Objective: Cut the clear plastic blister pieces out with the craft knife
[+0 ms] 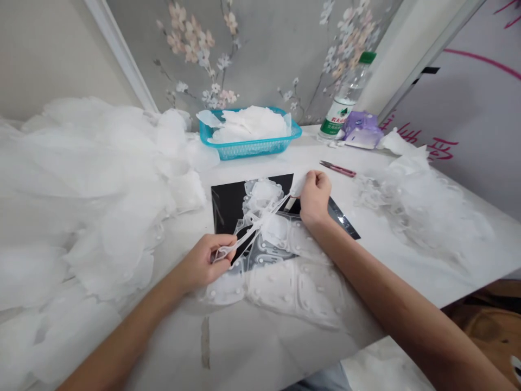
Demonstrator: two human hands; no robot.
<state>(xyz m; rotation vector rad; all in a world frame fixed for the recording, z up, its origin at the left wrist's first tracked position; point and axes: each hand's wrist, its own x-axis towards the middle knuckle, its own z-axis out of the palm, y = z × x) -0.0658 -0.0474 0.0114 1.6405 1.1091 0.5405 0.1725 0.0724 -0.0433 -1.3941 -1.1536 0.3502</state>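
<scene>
My left hand (207, 259) is closed, its thumb and fingers pinching one end of a stretched, whitish rubbery strip (265, 218). The strip runs up and to the right to my right hand (316, 196), which is closed with the fingertips curled round that end. A small white flap (298, 184) shows beside the right fingers. Below the strip lies a translucent sheet of moulded, rounded pieces (271, 282) with raised dots. Part of that sheet rests on a black board (228, 203), and the rest spreads over the white table towards me.
A large heap of translucent white pieces (101, 201) covers the left side. Behind stands a blue basket (252, 149) of white pieces. Pink-handled thread snips (338, 169), a bottle (341, 108), a purple packet (362, 129) and a pile of clear scraps (423, 201) lie to the right.
</scene>
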